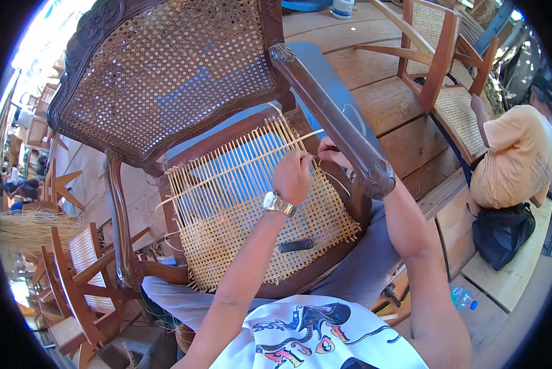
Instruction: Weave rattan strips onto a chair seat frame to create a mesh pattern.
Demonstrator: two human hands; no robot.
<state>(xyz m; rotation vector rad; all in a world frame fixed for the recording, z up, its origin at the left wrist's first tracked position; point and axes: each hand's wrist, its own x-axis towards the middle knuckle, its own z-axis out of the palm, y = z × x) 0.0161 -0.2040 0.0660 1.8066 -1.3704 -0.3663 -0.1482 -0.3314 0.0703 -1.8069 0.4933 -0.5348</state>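
Observation:
A dark carved armchair [121, 227] stands before me, its seat partly woven with pale cane [245, 240]. The near part is a close weave; farther back, mostly lengthwise strands show, crossed by a long cane strip [233, 163]. My left hand [292, 177], wearing a metal watch, is closed over the seat's right side, its fingertips pinching at a thin cane strand. Just beyond the seat's right edge, my right hand [332, 152] is closed at the same strand, partly hidden by the chair's armrest [334, 117]. A short dark tool or handle [296, 246] lies on the woven part.
The chair's cane back [171, 80] rises at the far left. At right, a person [512, 154] sits by another caned chair [460, 117], near a black bag [503, 235] and a plastic bottle [463, 298]. More wooden chair frames [82, 277] crowd the left.

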